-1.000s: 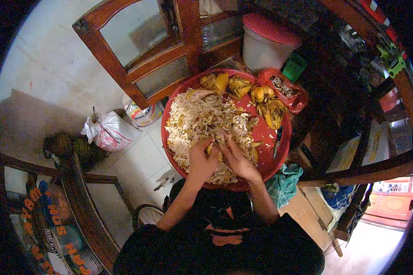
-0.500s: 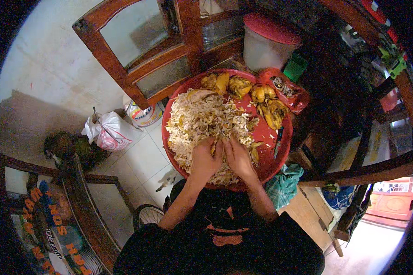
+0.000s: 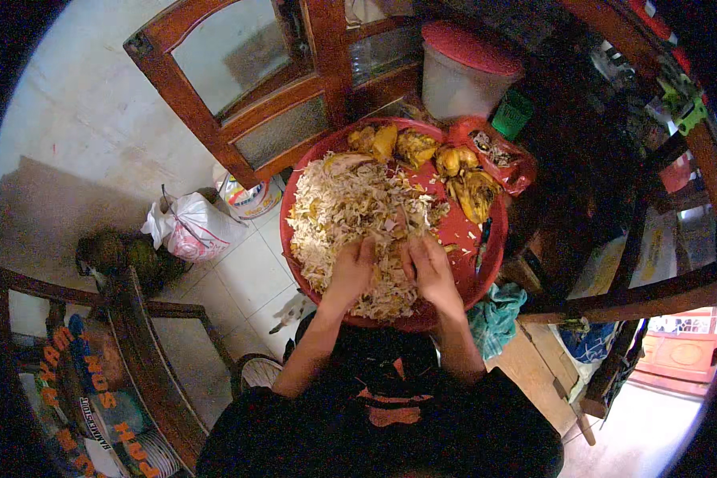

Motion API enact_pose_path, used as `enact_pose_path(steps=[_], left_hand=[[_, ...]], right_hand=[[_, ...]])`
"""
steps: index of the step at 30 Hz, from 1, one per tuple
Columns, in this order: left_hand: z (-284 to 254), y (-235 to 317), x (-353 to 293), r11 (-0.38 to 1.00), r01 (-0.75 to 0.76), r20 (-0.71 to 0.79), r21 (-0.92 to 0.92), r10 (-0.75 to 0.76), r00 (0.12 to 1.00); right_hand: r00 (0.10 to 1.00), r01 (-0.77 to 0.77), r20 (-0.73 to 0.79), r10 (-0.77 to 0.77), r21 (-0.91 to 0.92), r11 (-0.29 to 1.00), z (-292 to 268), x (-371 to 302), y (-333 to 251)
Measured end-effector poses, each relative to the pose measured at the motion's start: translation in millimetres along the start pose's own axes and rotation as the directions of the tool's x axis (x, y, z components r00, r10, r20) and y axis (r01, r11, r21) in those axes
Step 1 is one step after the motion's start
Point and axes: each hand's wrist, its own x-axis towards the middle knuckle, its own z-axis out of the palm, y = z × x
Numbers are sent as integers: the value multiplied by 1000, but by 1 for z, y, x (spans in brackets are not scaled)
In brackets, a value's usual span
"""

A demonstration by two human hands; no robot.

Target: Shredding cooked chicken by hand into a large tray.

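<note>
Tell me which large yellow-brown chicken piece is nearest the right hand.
The lowest, rightmost large yellow-brown chicken piece; the others lie farther up along the round red tray.

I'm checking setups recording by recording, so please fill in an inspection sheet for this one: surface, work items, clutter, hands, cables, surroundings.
Surface: round red tray, partly bare on its right.
Work items: pale shredded heap at left and middle; yellow-brown pieces along the far and right side.
Clutter: red bag at the far-right rim; green cloth by the near-right rim.
Hands: left hand and right hand apart at the heap's near part; grip unclear.
Cables: nothing seen.
Surroundings: lidded bucket beyond the tray; white bag on the tiled floor, left.
</note>
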Motion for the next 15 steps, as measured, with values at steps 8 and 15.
enact_pose_path(steps=[8,15], left_hand=[[-7,-13,-3,996,49,45,79,-53,998],[-8,25,-15,979,-94,-56,182,106,993]], right_hand=[[935,354,180,-306,-415,838,16,5,22],[985,173,122,-123,-660,731,18,7,14]])
